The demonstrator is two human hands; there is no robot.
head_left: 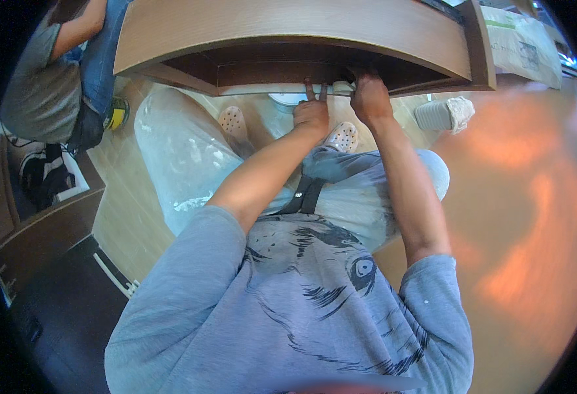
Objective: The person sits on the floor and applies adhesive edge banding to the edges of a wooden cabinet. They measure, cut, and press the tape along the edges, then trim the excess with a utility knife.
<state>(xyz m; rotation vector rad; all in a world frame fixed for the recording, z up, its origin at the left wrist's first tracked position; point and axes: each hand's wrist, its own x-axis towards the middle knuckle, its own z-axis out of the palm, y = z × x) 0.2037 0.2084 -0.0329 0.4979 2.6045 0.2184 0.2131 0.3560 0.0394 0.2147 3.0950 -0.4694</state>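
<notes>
Reaching forward, laid the partly open left hand [312,115] at the pale strip [255,89] edging the brown wooden unit [288,23] directly ahead, with two fingers spread; put the right hand [371,100] just inside, beside a pale roll-like piece [343,86]; could not tell whether gripping. Had a white container [434,115] farther right.
</notes>
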